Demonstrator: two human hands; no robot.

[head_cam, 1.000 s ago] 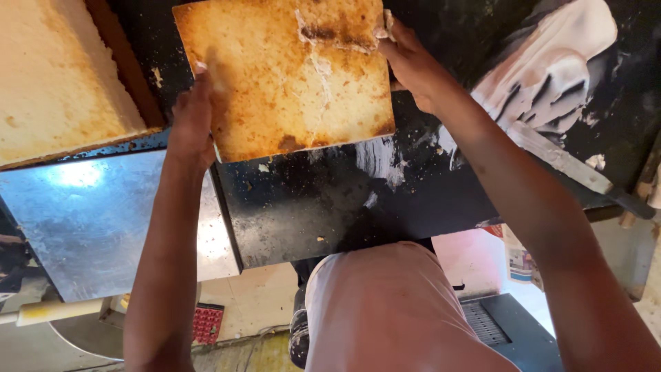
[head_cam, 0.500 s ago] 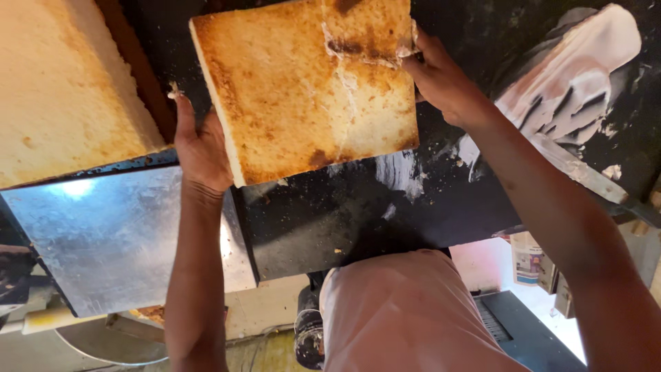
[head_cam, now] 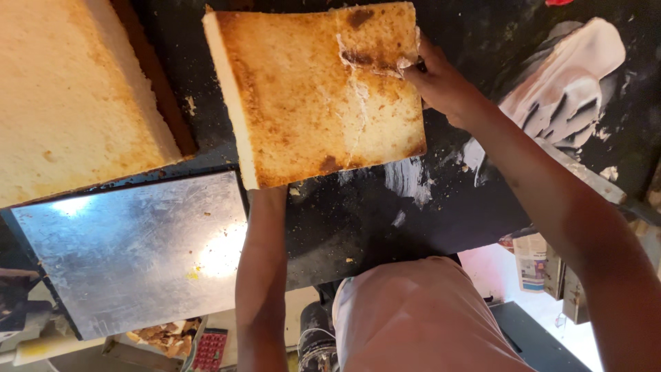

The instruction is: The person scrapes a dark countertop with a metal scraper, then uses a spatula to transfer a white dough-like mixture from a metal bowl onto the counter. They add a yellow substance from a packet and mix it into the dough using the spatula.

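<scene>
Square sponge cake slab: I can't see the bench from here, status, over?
Right hand gripping the browned square sponge cake slab at its edge. Left hand hidden beneath it. Bigger pale cake block alongside, apart.

Bakery: big sponge slabs [head_cam: 76, 96], metal tray [head_cam: 138, 255], icing [head_cam: 564, 83].

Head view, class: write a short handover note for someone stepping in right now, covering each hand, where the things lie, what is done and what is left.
Left hand: hidden beneath the sponge cake slab, forearm reaching under its near edge; grip cannot be seen.
Right hand: gripping the slab's right edge, beside a torn patch of crust.
Things: slab held tilted over the black worktop; a second cake block at left; a metal sheet below it; white cream smeared at right.
Done: slab is lifted.
Left: slab not yet set down.
</scene>
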